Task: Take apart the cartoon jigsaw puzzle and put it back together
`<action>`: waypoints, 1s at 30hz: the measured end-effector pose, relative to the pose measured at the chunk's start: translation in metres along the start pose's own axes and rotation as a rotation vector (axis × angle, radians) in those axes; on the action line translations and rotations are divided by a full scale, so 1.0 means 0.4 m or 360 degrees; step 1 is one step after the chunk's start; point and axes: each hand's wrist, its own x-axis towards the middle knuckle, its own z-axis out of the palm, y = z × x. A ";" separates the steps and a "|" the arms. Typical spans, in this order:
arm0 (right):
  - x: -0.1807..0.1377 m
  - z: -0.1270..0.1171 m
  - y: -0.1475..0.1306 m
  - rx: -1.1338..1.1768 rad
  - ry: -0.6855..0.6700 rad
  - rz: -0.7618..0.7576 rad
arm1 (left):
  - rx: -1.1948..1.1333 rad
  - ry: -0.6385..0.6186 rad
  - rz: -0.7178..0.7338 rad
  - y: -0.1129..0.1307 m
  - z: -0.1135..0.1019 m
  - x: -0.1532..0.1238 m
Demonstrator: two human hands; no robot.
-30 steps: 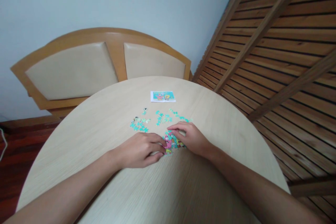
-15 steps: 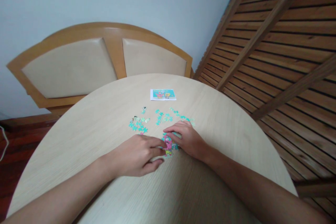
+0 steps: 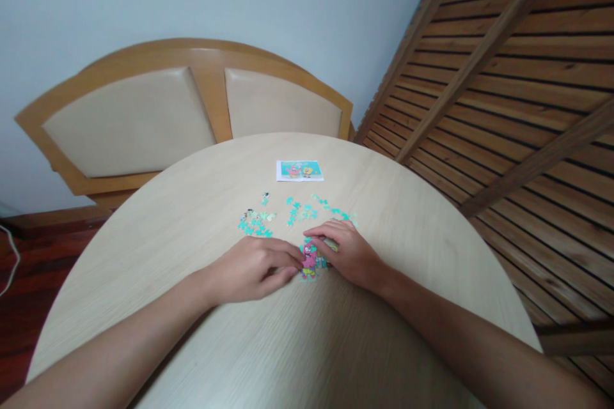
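Observation:
A small joined patch of jigsaw puzzle, pink and teal, lies on the round light-wood table between my two hands. My left hand rests palm down at its left edge, fingers curled, fingertips touching the patch. My right hand lies over the patch's right part, fingers bent and pressing down on the pieces, hiding some of them. Loose teal pieces and more loose teal pieces are scattered just beyond my hands.
A small reference picture card lies farther back on the table. Behind the table stands a wooden bench back with beige pads. A slatted wooden panel leans at the right. Dark red floor shows at left.
My hands have drawn slightly closer together over the joined patch; my right hand now covers more of it. The camera shifted a little.

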 end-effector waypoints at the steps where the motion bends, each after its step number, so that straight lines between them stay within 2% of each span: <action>1: -0.003 -0.003 -0.002 0.0006 0.0006 0.0030 | -0.0002 0.0097 -0.0082 -0.003 0.002 0.001; 4: -0.007 -0.009 -0.010 0.0037 0.0036 0.0066 | -0.0017 0.0397 -0.0437 -0.009 0.012 0.006; 6: -0.008 -0.010 -0.017 0.0051 0.0045 0.0016 | -0.0132 0.0466 -0.0584 -0.010 0.022 0.009; 10: -0.010 -0.003 -0.032 0.0072 0.0076 -0.0116 | -0.0376 0.0461 -0.0592 0.000 0.043 0.017; 15: -0.013 -0.001 -0.034 0.0127 0.0039 -0.0130 | -0.0374 0.0484 -0.0652 0.004 0.057 0.016; 20: -0.019 -0.030 -0.028 0.0047 -0.0162 -0.0207 | -0.0175 0.0518 -0.0630 -0.012 0.056 0.009; 24: -0.026 -0.045 -0.028 -0.0022 -0.0336 -0.0268 | -0.0142 0.0509 -0.0787 -0.019 0.059 0.010; 30: -0.025 -0.044 -0.029 -0.0032 -0.0387 -0.0291 | -0.0252 0.0518 -0.0811 -0.028 0.071 0.007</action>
